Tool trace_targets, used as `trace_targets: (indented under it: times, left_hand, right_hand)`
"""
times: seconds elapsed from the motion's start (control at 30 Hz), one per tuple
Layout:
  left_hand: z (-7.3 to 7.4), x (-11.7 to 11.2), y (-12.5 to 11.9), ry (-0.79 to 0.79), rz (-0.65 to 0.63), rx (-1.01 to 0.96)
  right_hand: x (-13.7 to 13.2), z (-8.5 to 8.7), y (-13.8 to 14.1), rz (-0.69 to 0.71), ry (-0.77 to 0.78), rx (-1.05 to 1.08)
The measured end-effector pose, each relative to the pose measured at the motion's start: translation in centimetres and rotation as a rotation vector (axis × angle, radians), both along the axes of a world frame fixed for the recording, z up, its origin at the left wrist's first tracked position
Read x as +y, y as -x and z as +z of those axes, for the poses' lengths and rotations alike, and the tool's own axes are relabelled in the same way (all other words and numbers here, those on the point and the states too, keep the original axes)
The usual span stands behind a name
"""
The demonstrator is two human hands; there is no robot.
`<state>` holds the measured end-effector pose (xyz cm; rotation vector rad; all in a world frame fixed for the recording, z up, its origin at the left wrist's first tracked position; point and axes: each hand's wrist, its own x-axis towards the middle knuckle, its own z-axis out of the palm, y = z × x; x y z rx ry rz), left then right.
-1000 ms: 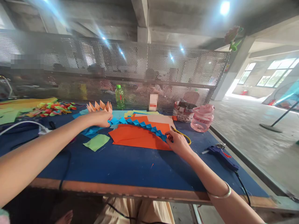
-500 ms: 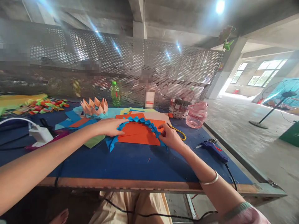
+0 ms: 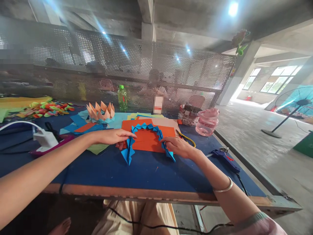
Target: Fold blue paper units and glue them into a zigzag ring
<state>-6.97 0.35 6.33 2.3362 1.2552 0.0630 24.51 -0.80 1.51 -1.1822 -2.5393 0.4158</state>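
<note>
A blue folded-paper chain [image 3: 144, 126] with zigzag points stands bent in an arch, its two pointed ends toward the table's front. My left hand [image 3: 112, 136] is closed on the arch's left side, index finger over the top edge and the other fingers curled beneath. On the opposite side, my right hand [image 3: 179, 146] pinches the chain near its right end; the thumb is mostly hidden. Beneath and behind the arch lie orange paper sheets [image 3: 146, 143]. Yellow-handled scissors [image 3: 189, 139] rest just beyond my right hand.
A peach folded-paper crown [image 3: 100, 112] sits on blue sheets at the back left. A green bottle [image 3: 122, 99], a woven paper basket [image 3: 187, 115] and a pink jug [image 3: 207, 123] line the back. At right lies a glue gun [image 3: 226, 160]; at left, a white plug [image 3: 45, 139].
The chain's sides have been drawn inward, making a narrower arch. My left hand has moved slightly right with the left side, and my right hand has slid lower along the right side.
</note>
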Motion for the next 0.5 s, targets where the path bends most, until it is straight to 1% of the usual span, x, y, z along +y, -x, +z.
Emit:
trace_targets:
  times: [0.07, 0.1, 0.2, 0.3, 0.43, 0.5]
  left_hand:
    - [-0.2, 0.0, 0.2, 0.115, -0.053, 0.004]
    - [-0.4, 0.0, 0.3, 0.127, -0.074, 0.01]
    - [-1.3, 0.2, 0.2, -0.011, -0.074, 0.066]
    - [-2.0, 0.2, -0.3, -0.17, -0.087, 0.126]
    - [-2.3, -0.2, -1.3, -0.403, -0.163, 0.194]
    - [-2.5, -0.4, -1.7, -0.486, -0.186, 0.197]
  right_hand:
    - [0.4, 0.0, -0.3, 0.025, 0.01, -0.033]
    - [0.6, -0.1, -0.5, 0.044, 0.01, -0.045]
    - [0.8, -0.1, -0.7, 0.096, -0.023, -0.063]
    - [0.7, 0.0, -0.8, 0.102, -0.076, -0.099]
    - [0.7, 0.0, -0.7, 0.124, -0.125, -0.177]
    - [0.8, 0.0, -0.7, 0.143, -0.146, -0.192]
